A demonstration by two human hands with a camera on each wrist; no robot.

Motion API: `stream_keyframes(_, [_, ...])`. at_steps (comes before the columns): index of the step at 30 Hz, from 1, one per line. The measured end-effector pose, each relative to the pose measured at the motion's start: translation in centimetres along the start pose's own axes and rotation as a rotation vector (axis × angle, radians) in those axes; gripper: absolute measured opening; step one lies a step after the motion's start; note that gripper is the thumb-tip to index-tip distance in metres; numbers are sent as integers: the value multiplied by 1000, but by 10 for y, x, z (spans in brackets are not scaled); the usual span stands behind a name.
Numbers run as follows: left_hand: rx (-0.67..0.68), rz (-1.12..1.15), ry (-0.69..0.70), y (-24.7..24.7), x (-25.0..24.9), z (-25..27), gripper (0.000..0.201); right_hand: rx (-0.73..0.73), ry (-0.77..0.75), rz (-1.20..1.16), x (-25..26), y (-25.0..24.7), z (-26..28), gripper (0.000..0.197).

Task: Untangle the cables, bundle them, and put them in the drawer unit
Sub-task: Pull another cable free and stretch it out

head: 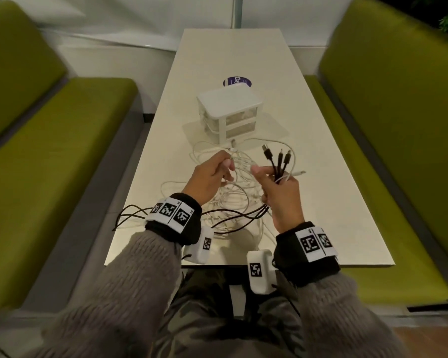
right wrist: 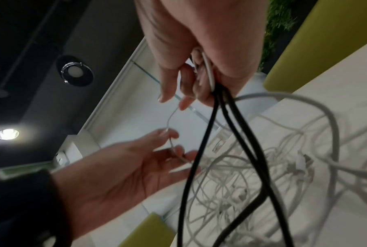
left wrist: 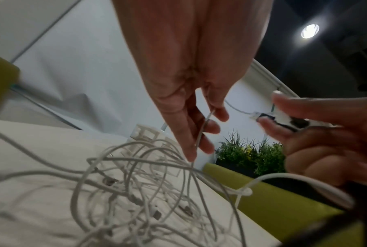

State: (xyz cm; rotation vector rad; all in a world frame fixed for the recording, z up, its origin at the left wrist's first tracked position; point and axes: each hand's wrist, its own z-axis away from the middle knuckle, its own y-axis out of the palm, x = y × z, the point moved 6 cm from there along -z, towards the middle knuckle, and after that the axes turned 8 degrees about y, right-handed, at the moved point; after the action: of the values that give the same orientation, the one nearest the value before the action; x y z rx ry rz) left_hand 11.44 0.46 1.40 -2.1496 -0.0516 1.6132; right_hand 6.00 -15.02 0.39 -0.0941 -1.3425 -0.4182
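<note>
A tangle of white cables (head: 233, 192) (left wrist: 136, 192) (right wrist: 252, 175) lies on the table in front of a small white drawer unit (head: 230, 112), whose drawers look closed. My right hand (head: 277, 187) (right wrist: 199, 70) grips several black cables (head: 277, 161) (right wrist: 226, 117) and a white one, their plugs sticking up above the fist. My left hand (head: 217, 171) (left wrist: 199, 130) pinches a thin white cable (left wrist: 201, 133) (right wrist: 169, 127) lifted out of the tangle. The black cables trail down and leftwards past the table's near-left edge.
The long white table (head: 308, 202) runs away from me between two green benches (head: 49, 164) (head: 398, 125). A round purple sticker (head: 237, 81) lies behind the drawer unit. Green plants (left wrist: 250, 155) stand beyond the right bench.
</note>
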Motion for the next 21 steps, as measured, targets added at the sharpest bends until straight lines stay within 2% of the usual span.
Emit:
stream_keyframes(2, [22, 18, 22, 8, -6, 2, 22, -7, -14, 33, -3, 8, 1, 13])
stream_keyframes(5, [60, -67, 64, 16, -7, 7, 19, -10, -14, -26, -6, 16, -1, 24])
stream_keyframes(10, [88, -249, 160, 22, -16, 14, 22, 11, -21, -29, 0, 25, -3, 9])
stream_keyframes(13, [111, -275, 131, 18, -10, 17, 23, -16, -15, -13, 8, 18, -8, 7])
stream_keyframes(16, [173, -272, 50, 14, 7, 21, 20, -54, -23, -80, 19, 4, -12, 18])
stream_keyframes(18, [212, -317, 14, 13, 17, 24, 18, -86, -43, -147, 29, -6, -11, 18])
stream_keyframes(21, [178, -346, -31, 3, 30, 28, 17, -116, -90, -226, 39, -20, -10, 15])
